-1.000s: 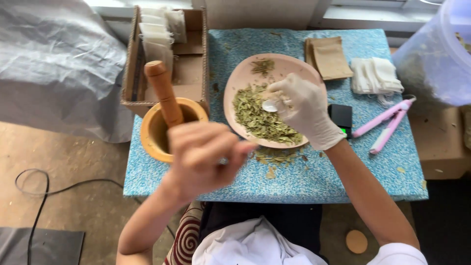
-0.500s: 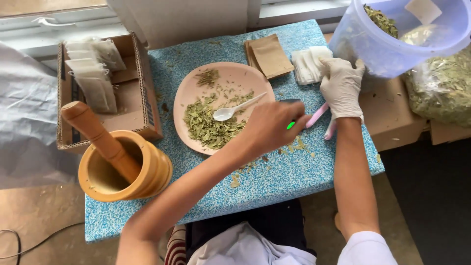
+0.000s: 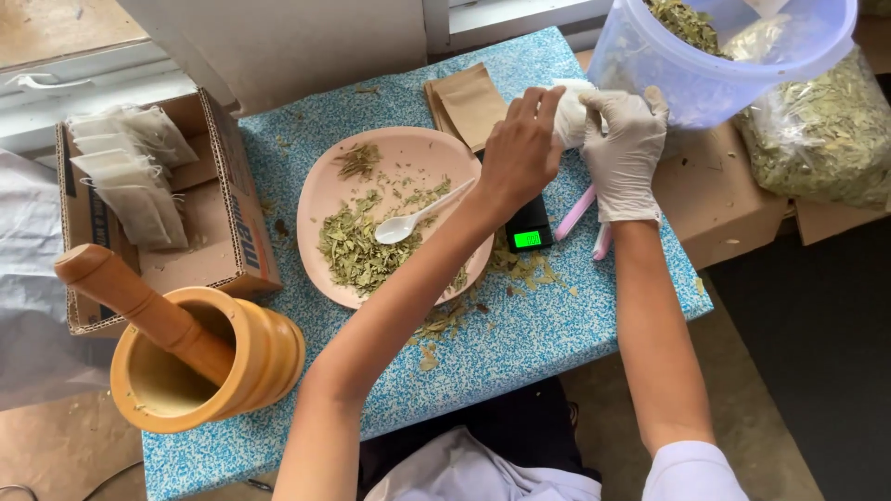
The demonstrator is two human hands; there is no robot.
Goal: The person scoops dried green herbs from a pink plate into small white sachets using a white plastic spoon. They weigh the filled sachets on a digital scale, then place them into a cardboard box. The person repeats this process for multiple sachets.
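Gripping white pouch [image 3: 568,116] w/ both hands, scale [image 3: 529,227] beneath

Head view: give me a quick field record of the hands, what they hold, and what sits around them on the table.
left hand: bare, reaching across the table, fingers on the white bag
right hand: white glove, gripping the white bag
white bag: small, held between both hands above the table's far edge
pink plate: holds dried green leaves and a white spoon
scale: small, black, green display lit, beside the plate
mortar: wooden, pestle leaning inside
cardboard box: holds filled bags
plastic tub: holds dried leaves
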